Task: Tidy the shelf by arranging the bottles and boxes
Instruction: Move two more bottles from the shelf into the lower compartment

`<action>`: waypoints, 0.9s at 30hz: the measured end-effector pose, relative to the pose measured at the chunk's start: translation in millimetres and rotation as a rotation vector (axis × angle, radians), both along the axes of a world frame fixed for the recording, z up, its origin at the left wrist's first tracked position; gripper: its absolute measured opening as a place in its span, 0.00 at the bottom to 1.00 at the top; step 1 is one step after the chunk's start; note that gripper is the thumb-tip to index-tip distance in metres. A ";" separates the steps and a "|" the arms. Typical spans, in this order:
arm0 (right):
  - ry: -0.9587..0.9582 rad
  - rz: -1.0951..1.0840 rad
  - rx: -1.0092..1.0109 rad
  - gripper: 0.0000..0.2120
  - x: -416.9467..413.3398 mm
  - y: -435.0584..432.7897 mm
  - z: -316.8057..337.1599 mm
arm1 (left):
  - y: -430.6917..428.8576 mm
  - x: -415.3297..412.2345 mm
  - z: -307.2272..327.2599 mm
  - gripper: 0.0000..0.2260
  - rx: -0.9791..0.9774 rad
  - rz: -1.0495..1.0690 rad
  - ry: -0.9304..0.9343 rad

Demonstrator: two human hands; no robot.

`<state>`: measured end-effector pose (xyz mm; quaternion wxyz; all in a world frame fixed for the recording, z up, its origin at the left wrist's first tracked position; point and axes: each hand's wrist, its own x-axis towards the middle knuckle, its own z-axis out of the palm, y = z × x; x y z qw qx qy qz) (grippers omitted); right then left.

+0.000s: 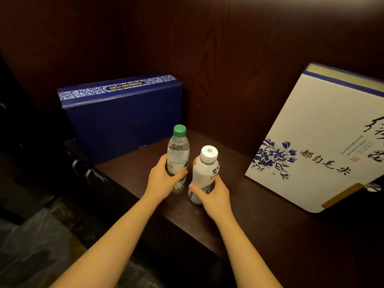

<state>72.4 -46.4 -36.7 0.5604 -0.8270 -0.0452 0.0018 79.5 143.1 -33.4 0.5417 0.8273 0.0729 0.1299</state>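
Bottles in both hands: a person grips two drinks standing upright near the front edge of a dark wooden shelf [239, 206]. The left hand [164, 177] is wrapped around the lower half of a clear water bottle [178, 154] with a green cap, thumb across its label. The right hand [214, 194] is closed around the base of a white drink bottle [204, 173] with a white cap, thumb on the near side and fingers curled behind. The two bottles stand just beside each other, apart by a narrow gap, between the two hands.

Beyond the left hand and further back, a dark blue box [124, 119] stands on its long edge against the rear wall of the shelf. Off to the right of the right hand, well apart from the bottles, a white box [318, 142] printed with blue flowers and calligraphy leans tilted rather than lying flat or standing square.

Both bottles appear to rest on the shelf, though their bases are partly hidden by the hands, so a slight lift cannot be ruled out. The likely risks: with both held low, a quick slide could tip the tall, top-heavy bottles, or knock one against the other. The white bottle sits close to the front edge and could drop off it if pulled back. The leaning white box may slip down if it is bumped.
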 end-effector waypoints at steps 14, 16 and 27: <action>-0.078 -0.135 0.000 0.25 -67.1 -26.9 34.2 | 16.6 -55.3 17.8 0.29 -0.027 -0.081 -0.102; -0.104 -0.167 0.004 0.26 -81.4 -37.1 44.7 | 14.6 -61.5 27.0 0.30 -0.031 -0.116 -0.134; -0.285 -0.425 -0.043 0.29 -164.6 -94.3 108.4 | -42.9 -84.3 93.9 0.25 -0.083 -0.446 -0.323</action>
